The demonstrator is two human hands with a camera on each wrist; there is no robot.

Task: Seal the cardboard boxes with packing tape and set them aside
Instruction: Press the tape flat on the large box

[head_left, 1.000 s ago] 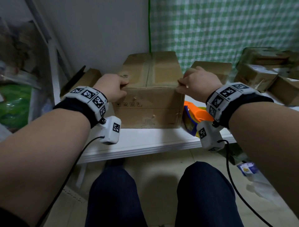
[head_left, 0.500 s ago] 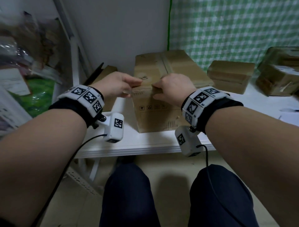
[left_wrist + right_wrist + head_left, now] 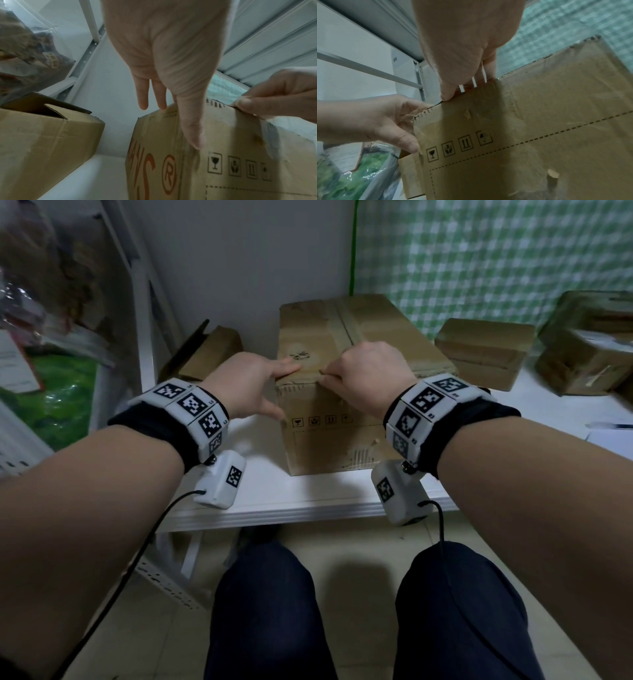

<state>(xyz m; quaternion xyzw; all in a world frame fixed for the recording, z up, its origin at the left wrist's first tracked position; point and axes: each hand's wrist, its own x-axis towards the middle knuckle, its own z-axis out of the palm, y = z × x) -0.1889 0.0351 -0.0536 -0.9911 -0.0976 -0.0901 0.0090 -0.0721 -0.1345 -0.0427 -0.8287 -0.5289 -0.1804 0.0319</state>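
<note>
A: So, where is the box (image 3: pixel 346 378)?

B: On the white table (image 3: pixel 308 491), near its front edge, turned a little so one corner comes toward the person. A strip of tape (image 3: pixel 344 326) runs down the top seam and folds over the near face.

A: How would you expect it to handle?

B: Stiff enough, I'd judge: corrugated board with square edges, though the top edge is frayed and the near face is scuffed. Weight I can't tell; nothing shows what's inside. The handling symbols (image 3: pixel 458 147) printed on the face include a glass, so I'd treat it as fragile. The taped patches look slick; the bare board should give better purchase. To shift it I'd take it by two opposite sides, low down, not by the worn top edge.

A: And the hands?

B: The left hand (image 3: pixel 250 385) lies over the near left top corner, fingers straight on the lid, thumb stretched down the near face; it steadies, clasping nothing. The right hand (image 3: pixel 370 378) is at the middle of the near top edge, fingers curled, thumb and fingertips (image 3: pixel 243 102) pinching the tape end where it folds over. Both wrists hover above the table's front edge.
</note>
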